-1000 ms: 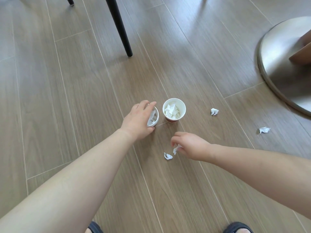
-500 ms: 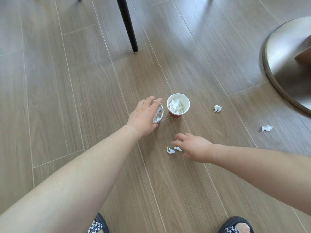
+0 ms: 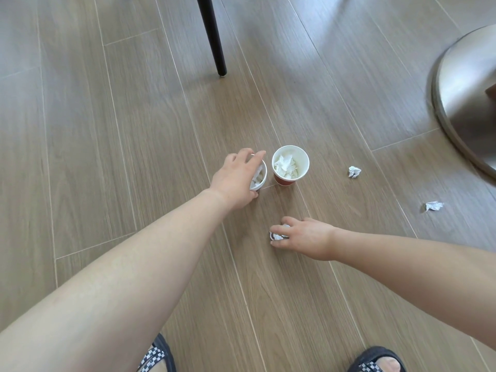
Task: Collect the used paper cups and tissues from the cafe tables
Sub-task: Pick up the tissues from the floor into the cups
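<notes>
Gathered now, 2 tissue scraps (image 3: 277,235) sit in the pinching grip of the right hand (image 3: 308,237); the left hand (image 3: 236,178) clasps the cup (image 3: 259,181) nearby, likely steadying it.

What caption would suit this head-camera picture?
Left hand grips a paper cup on the floor; right hand pinches a crumpled tissue.

The left hand (image 3: 236,178) grips a white paper cup (image 3: 261,181); a red cup (image 3: 284,181) holding tissue (image 3: 285,166) stands just beside it at 3 o'clock. At the red cup's 6 o'clock, the right hand (image 3: 306,237) pinches a crumpled tissue (image 3: 276,235) on the floor (image 3: 134,157).
</notes>
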